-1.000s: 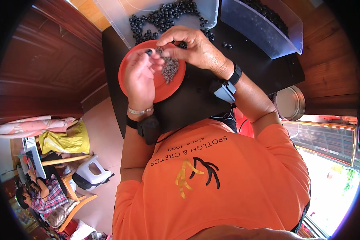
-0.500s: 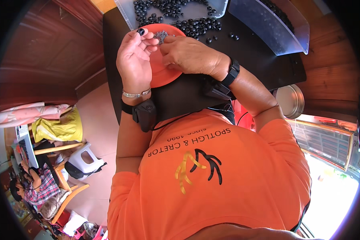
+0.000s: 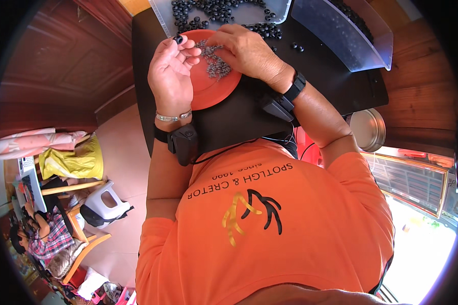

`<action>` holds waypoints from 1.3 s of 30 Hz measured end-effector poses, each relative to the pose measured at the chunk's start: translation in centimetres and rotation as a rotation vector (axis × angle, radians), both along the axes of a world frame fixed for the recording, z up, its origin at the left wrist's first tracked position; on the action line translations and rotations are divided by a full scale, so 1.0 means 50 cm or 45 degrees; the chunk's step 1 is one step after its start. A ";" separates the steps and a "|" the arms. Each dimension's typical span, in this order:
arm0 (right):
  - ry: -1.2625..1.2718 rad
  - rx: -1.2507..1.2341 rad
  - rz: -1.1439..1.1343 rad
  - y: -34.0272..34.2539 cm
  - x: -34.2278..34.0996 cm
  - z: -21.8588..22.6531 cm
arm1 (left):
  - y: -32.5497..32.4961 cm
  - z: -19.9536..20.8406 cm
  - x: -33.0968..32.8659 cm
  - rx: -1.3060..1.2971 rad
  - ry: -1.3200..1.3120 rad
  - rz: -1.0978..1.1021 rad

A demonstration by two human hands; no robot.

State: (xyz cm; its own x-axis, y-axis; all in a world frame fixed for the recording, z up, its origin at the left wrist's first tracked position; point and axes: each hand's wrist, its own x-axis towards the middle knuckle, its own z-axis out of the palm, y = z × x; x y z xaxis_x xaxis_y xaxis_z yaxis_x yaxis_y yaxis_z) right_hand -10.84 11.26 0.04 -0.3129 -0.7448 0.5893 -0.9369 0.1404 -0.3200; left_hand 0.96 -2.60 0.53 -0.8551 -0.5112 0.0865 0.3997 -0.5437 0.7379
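Note:
A small round black piece [image 3: 178, 39], like a bead with a hole, sits pinched between the thumb and index finger of my left hand [image 3: 171, 68]. That hand is palm up at the left rim of a red plate [image 3: 213, 96]. Small grey metal parts [image 3: 218, 70] lie scattered on the plate. Above its far right side is my right hand [image 3: 252, 55], with fingers bent down toward the metal parts and closed at the tips. Whatever those tips hold, if anything, is too small to make out.
Behind the plate stands a clear plastic bin [image 3: 160, 12] of black pieces, with more black pieces [image 3: 267, 30] loose on the dark table [image 3: 331, 84]. A second translucent bin [image 3: 336, 38] is at the far right. A round metal tin [image 3: 369, 129] sits beyond my right forearm.
My right hand has moved right and away from me, uncovering more of the metal parts on the plate. My left hand stays almost still with its black piece.

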 end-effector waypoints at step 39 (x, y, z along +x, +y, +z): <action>-1.693 -0.217 0.726 0.013 -0.034 0.012 | 0.055 -0.017 -0.010 -0.081 -0.113 -0.326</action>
